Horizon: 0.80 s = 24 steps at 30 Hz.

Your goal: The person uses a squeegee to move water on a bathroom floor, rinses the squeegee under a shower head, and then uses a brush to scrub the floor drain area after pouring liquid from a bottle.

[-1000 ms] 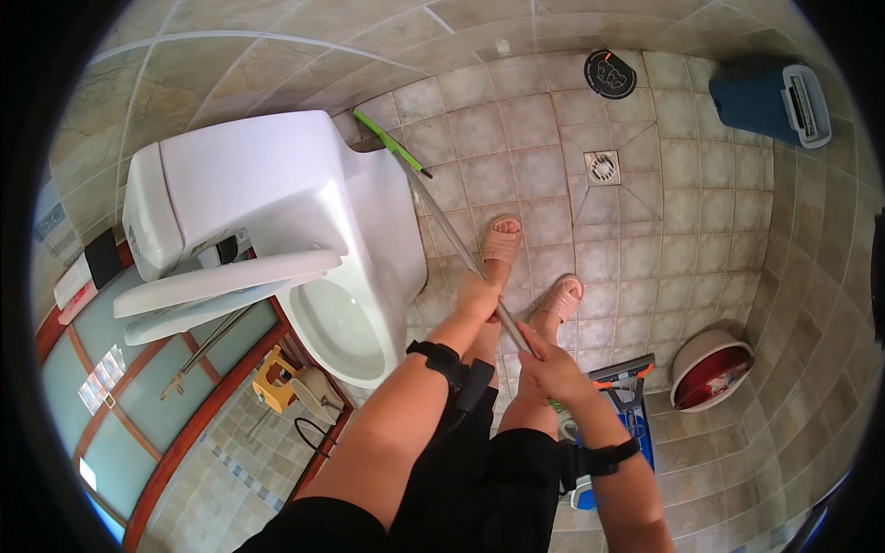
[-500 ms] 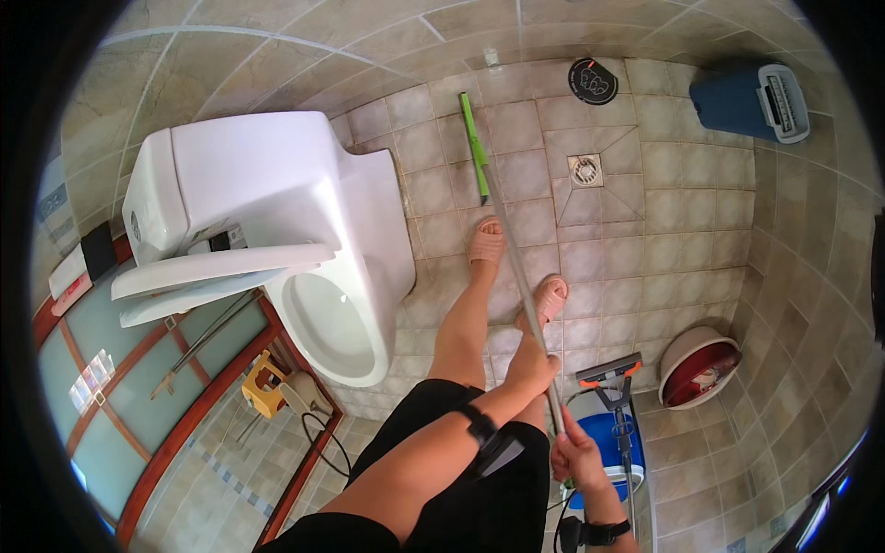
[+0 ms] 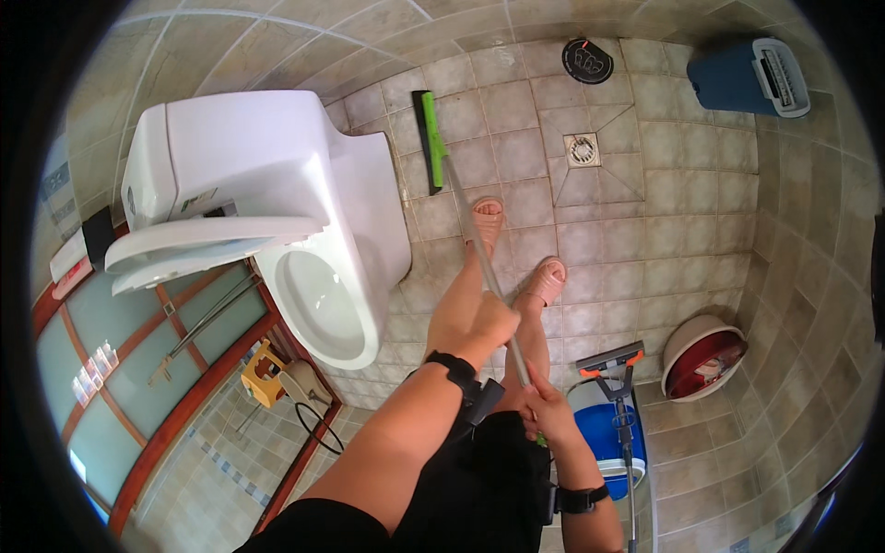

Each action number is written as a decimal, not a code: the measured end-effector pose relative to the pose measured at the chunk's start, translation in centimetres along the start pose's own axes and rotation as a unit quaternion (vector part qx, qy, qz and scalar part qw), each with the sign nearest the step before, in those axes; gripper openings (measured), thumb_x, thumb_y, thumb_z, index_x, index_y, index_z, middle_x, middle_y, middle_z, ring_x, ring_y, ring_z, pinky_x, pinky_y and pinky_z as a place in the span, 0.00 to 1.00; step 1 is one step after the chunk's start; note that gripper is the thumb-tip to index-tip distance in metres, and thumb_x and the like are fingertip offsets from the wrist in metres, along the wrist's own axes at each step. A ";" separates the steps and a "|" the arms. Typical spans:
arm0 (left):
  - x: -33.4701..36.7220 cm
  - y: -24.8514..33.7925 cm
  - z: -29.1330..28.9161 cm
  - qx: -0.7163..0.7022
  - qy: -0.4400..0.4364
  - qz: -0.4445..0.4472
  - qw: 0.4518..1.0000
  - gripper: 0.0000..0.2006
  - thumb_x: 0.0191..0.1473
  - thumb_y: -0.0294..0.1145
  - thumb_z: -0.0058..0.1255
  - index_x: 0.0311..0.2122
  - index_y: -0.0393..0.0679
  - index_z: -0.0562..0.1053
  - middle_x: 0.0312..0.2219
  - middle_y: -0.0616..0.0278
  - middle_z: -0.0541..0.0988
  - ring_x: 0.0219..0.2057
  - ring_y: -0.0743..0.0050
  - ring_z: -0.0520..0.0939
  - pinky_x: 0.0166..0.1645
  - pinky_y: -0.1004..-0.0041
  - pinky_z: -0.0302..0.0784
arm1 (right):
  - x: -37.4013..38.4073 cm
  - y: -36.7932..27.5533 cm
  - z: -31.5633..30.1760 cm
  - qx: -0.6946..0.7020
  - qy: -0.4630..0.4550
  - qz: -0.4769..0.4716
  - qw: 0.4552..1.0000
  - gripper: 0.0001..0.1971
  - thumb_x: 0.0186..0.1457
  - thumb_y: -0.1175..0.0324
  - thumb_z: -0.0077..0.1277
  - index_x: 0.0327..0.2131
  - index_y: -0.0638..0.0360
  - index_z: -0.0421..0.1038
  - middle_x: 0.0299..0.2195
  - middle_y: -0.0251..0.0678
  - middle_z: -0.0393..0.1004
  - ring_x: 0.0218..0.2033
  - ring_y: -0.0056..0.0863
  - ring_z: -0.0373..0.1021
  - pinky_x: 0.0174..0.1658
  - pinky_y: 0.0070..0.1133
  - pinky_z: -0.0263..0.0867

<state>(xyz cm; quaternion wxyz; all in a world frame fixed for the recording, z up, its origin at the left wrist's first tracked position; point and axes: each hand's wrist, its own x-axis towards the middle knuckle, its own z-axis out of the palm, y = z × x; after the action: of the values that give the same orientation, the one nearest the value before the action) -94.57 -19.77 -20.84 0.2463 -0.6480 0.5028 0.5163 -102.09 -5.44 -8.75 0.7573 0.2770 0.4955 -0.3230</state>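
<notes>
Right hand [image 3: 546, 412] clenches the low end of the pole [image 3: 489, 276], and left hand [image 3: 486, 324] grips it higher up. The green head [image 3: 428, 140] lies flat on the tiles beside the toilet [image 3: 277, 212], farther out and more upright than a second ago, when it angled toward the toilet base. By the look of it, the stroke runs along the base toward the wall.

A white toilet [image 3: 277, 194], a floor drain [image 3: 582, 149] — and a blue bucket [image 3: 604, 433].
</notes>
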 end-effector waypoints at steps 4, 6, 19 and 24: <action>-4.6 -0.3 3.6 -0.046 -0.001 0.003 0.999 0.15 0.40 0.26 0.45 0.29 0.20 0.64 0.14 0.43 0.71 0.14 0.55 0.76 0.18 0.65 0.71 | -4.8 1.3 -1.6 -0.020 0.023 0.017 0.999 0.26 0.59 0.69 0.37 0.59 0.35 0.46 0.13 0.28 0.54 0.10 0.17 0.50 0.14 0.17 0.52; -6.2 -2.0 4.0 -0.059 0.026 0.024 0.998 0.15 0.40 0.25 0.45 0.31 0.20 0.64 0.16 0.42 0.72 0.17 0.53 0.77 0.20 0.66 0.71 | -6.6 1.5 -1.3 0.017 0.000 0.052 0.999 0.26 0.59 0.69 0.36 0.59 0.34 0.45 0.13 0.27 0.53 0.11 0.17 0.49 0.14 0.17 0.52; -4.5 -2.9 2.9 0.053 0.033 0.020 0.998 0.20 0.44 0.34 0.45 0.38 0.24 0.65 0.27 0.37 0.74 0.31 0.44 0.77 0.35 0.60 0.72 | -1.3 4.0 -2.8 -0.042 0.007 0.030 0.999 0.25 0.58 0.66 0.39 0.59 0.39 0.48 0.14 0.28 0.57 0.10 0.17 0.53 0.12 0.17 0.54; -7.1 -6.2 8.3 -0.103 0.091 0.166 0.977 0.27 0.45 0.40 0.47 0.40 0.21 0.59 0.29 0.29 0.72 0.36 0.35 0.74 0.40 0.58 0.69 | -7.8 4.5 -3.0 -0.085 0.059 0.016 0.995 0.25 0.59 0.69 0.37 0.59 0.40 0.48 0.13 0.27 0.56 0.09 0.17 0.51 0.13 0.17 0.53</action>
<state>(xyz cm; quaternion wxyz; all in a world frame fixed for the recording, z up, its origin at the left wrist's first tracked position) -92.18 -7.69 -18.42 0.0426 -0.6216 0.5681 0.5377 -102.67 1.34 -2.12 0.7523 0.2382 0.5606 -0.2511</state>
